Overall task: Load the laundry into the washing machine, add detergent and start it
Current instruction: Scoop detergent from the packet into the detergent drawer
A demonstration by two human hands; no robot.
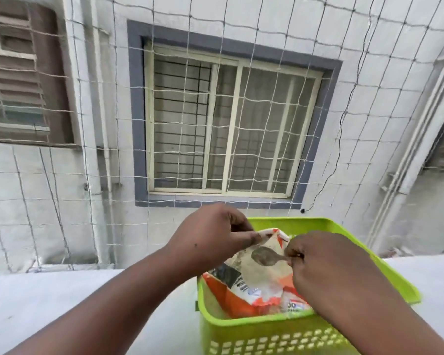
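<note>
An orange and white detergent bag [244,285] stands inside a lime green plastic basket [264,334] on a white ledge. My left hand [215,231] pinches the bag's top left edge and holds its mouth apart. My right hand [326,260] grips the handle of a metal spoon [265,256], whose bowl sits at the bag's mouth. The washing machine and the laundry are out of view.
The white ledge [62,298] runs left and right of the basket. Behind it hangs a white safety net [108,124], with a building wall and a grey-framed window [228,124] beyond. Drain pipes [418,139] run down the wall at right.
</note>
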